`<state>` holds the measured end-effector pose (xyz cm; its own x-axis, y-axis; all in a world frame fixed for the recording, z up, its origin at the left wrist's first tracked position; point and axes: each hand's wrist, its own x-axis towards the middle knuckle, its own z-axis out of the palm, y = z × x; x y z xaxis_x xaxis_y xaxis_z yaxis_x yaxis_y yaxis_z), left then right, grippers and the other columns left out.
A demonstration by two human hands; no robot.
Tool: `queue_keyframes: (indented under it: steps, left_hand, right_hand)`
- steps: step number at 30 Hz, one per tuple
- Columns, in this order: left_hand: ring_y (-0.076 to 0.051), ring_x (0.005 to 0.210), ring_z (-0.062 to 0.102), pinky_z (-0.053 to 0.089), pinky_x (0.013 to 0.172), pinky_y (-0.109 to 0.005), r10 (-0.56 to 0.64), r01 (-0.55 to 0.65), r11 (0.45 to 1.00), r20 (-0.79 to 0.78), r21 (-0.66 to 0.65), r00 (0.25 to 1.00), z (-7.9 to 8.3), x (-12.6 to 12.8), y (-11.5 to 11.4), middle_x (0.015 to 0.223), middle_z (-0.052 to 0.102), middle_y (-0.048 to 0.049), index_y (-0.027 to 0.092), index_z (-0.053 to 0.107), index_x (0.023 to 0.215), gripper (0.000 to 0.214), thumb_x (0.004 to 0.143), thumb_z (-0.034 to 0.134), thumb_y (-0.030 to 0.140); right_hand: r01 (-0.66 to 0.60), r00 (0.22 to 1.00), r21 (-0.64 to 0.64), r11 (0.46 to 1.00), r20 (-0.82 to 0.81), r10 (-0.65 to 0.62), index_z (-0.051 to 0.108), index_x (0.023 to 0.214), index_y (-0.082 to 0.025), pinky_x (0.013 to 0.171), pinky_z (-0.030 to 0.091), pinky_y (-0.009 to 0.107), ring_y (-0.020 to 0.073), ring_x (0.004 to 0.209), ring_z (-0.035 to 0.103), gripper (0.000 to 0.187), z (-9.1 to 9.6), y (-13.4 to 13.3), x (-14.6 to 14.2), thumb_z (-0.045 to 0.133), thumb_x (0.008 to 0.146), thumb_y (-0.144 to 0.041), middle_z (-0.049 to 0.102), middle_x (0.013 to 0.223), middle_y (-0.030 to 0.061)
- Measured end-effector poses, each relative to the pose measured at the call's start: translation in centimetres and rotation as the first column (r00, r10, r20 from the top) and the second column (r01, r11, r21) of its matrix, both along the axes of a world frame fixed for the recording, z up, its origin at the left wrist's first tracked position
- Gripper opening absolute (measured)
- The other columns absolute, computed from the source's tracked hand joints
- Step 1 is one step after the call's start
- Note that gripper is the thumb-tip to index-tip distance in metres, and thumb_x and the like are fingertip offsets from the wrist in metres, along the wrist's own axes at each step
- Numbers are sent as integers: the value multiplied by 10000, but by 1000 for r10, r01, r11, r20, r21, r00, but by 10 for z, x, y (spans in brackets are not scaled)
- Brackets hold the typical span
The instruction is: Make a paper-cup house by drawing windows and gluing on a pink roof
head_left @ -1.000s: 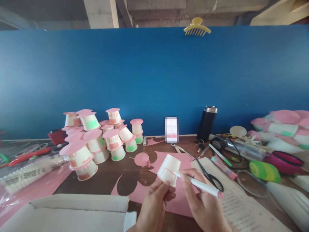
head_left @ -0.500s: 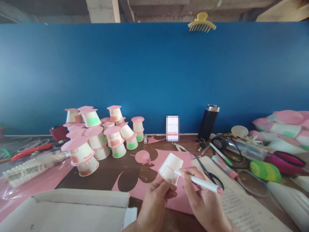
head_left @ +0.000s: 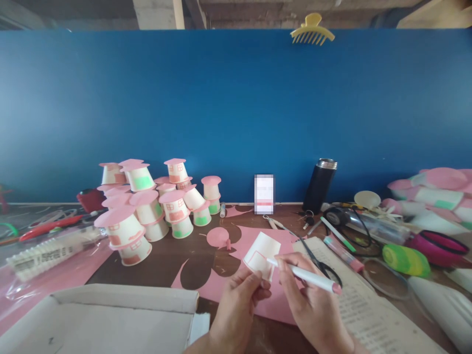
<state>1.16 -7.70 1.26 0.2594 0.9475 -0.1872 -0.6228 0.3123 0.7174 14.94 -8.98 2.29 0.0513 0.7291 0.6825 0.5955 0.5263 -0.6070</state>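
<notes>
A white paper cup [head_left: 266, 243], tilted with its wide rim down to the left, is gripped low by my left hand [head_left: 239, 300]. Pink lines forming part of a box show on its side. My right hand [head_left: 309, 300] pinches a white marker [head_left: 306, 276] with a pink end, its tip at the cup's side by the pink outline. Under both hands lies a cut-up sheet of pink paper [head_left: 275, 307] with rounded cutouts. Just beyond the cup are a pink paper disc [head_left: 217, 237] and a small pink marker cap [head_left: 228, 244].
Decorated cups with pink paper roofs [head_left: 120, 231] stand stacked at left, others [head_left: 438, 194] lie at right. An open white box [head_left: 121, 327] fills the front left. Scissors [head_left: 324, 268], a printed sheet [head_left: 368, 314], a green marker [head_left: 339, 236] and a black flask [head_left: 320, 187] are rightward.
The view has shifted very slightly. The marker tip remains by the pink outline on the cup, and both hands keep their holds.
</notes>
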Motion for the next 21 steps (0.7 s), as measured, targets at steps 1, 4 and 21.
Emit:
queue_keyframes:
  steps: [1,4,21]
  left_hand:
    - [-116,648,573,482,663,-237,-1,1,1000,2,-2,1000,0,0,0,682,645,-51,89,715,715,254,643,833,301]
    - [-116,653,575,484,660,-234,6,-6,1000,14,-6,1000,0,0,0,681,645,-48,91,718,717,255,636,841,298]
    - [-113,654,572,499,639,-221,31,-30,999,45,-15,999,3,-1,0,671,633,-38,101,702,668,237,623,845,284]
  right_hand:
    - [4,1000,2,1000,0,-4,613,941,-219,653,510,260,152,660,609,127,0,0,0,490,964,-243,625,778,10]
    - [7,1000,7,1000,-5,-7,611,937,-223,659,505,256,151,674,613,124,1,0,0,490,964,-234,630,783,6]
    - [26,1000,32,999,9,-26,619,922,-215,657,511,249,160,706,632,134,1,0,0,494,962,-240,648,789,22]
